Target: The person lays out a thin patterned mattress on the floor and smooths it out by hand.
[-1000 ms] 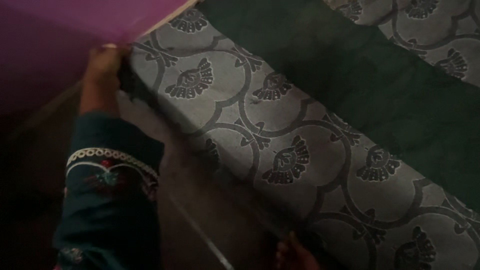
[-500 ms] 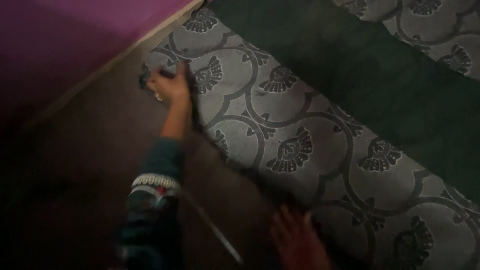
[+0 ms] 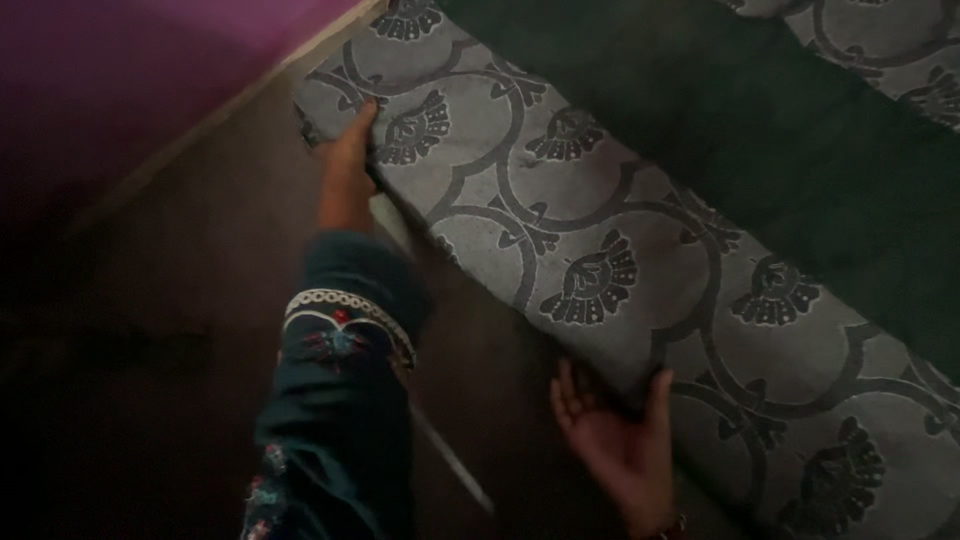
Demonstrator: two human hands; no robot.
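A grey mattress [image 3: 600, 230] with dark curved lines and fan-shaped motifs runs diagonally from top left to bottom right. My left hand [image 3: 348, 150], in a dark teal embroidered sleeve, lies flat against the mattress's near edge close to its top left corner. My right hand [image 3: 615, 440] is open at the bottom centre, palm against the mattress's lower side edge with the thumb up on the fabric. Neither hand grips anything that I can see.
A dark green cloth [image 3: 740, 130] lies across the mattress's upper half. A purple wall [image 3: 130, 70] fills the top left, with a pale skirting strip [image 3: 240, 100] below it. Dark brown floor [image 3: 150, 350] spreads on the left, crossed by a thin pale line [image 3: 450, 460].
My left hand has gone from the mattress corner by the wall to a flat hold on its edge. My right hand has risen into view and pressed against the lower edge.
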